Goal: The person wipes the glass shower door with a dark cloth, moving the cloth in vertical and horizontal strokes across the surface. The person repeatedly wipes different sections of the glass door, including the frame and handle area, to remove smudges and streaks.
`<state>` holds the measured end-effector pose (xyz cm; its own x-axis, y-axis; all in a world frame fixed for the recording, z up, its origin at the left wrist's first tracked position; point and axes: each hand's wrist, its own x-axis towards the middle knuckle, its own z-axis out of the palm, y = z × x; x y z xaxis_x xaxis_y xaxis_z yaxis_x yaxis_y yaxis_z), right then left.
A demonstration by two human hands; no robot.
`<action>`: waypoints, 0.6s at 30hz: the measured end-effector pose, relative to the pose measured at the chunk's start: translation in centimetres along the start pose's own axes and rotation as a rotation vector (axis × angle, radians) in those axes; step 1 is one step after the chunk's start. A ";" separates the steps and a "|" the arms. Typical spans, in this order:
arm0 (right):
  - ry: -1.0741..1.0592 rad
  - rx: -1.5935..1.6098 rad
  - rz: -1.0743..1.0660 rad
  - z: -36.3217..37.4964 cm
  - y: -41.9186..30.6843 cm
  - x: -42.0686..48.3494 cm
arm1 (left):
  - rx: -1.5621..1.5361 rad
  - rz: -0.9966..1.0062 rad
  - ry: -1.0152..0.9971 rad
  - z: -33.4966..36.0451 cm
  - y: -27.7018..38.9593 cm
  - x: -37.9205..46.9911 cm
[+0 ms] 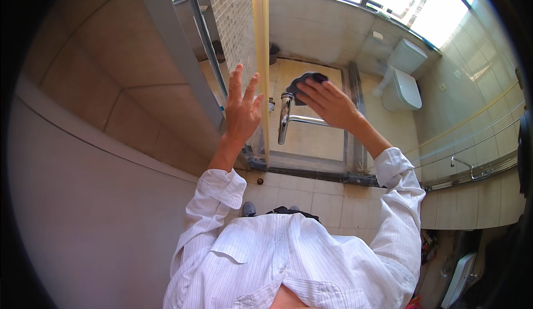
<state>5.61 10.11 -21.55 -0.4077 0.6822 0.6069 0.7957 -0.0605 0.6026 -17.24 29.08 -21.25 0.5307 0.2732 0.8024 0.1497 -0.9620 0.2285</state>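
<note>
My right hand (335,105) presses a dark grey cloth (303,86), partly hidden under the fingers, against what looks like a clear glass shower door. Just left of the cloth is the door's chrome handle (284,119), with a horizontal chrome bar (309,119) running right behind my wrist. My left hand (242,115) is raised with fingers spread and holds nothing. It is beside a yellowish vertical edge strip (261,51); whether it touches the glass, I cannot tell.
Beyond the glass, a white toilet (402,90) stands at the back right beneath bright windows (399,1). A dark bin (273,54) sits by the far wall. A tap (462,165) is at the right. A dark sill (308,176) crosses the tiled floor, near a small round drain (260,181).
</note>
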 end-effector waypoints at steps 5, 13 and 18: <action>0.177 -0.003 0.216 -1.7 1.9 2.8 | 0.085 -0.026 0.036 0.1 0.9 0.3; 0.047 0.058 0.051 2.0 -2.1 0.7 | 0.216 -0.023 0.049 0.4 0.1 0.5; 0.031 0.033 0.143 0.3 -1.3 -4.9 | 0.257 -0.015 0.042 0.5 0.5 0.7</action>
<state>6.73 7.08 -25.43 -0.3024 0.6457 0.7012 0.8607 -0.1311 0.4919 -16.42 28.80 -20.84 0.4921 0.2824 0.8235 0.3678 -0.9248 0.0974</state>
